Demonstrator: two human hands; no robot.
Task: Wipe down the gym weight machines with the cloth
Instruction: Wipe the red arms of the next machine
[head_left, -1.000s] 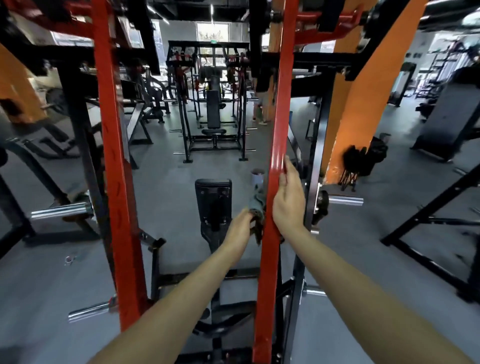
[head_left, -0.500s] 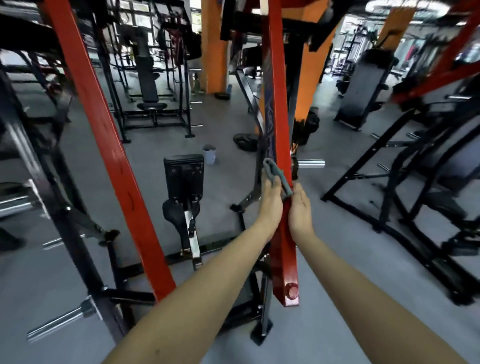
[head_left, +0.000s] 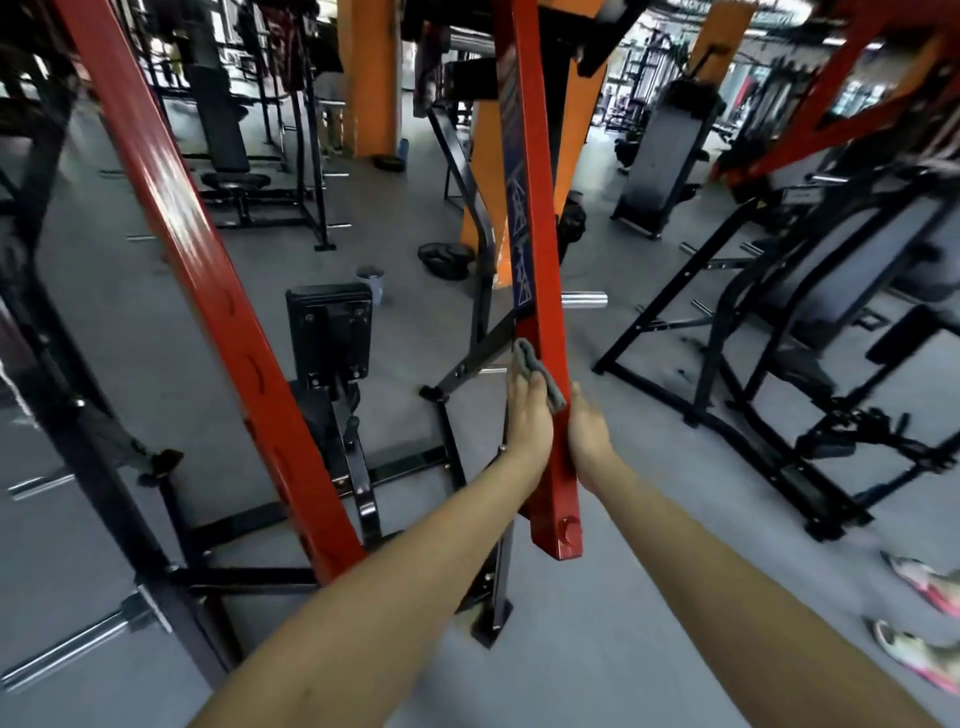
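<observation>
Room: a gym with a grey floor (head_left: 649, 649), orange pillars and black machine frames all round; the far side is blurred.
Machine: two red bars slope down from the top, and a black seat pad (head_left: 330, 338) stands between them.
Red bar (head_left: 540, 260): the nearer one on the right is the one being cleaned. Its bolted lower end hangs clear of the floor.
Right hand (head_left: 589, 436): laid along the bar's right face near the lower end, fingers straight. It holds nothing, though the thumb is hidden.
Left hand (head_left: 527, 415): flat against the bar's left face, straight fingers pressing the cloth to the paint.
Cloth (head_left: 540, 374): grey, bunched above the left fingertips, with one edge lapping onto the bar's front face.
Change: a second ago the right hand gripped the bar and the cloth sat bunched behind it. Both hands now sandwich the bar and are a little nearer its lower end.
Meaning: probably a downward wipe that is almost finished. The other red bar looks untouched.
</observation>
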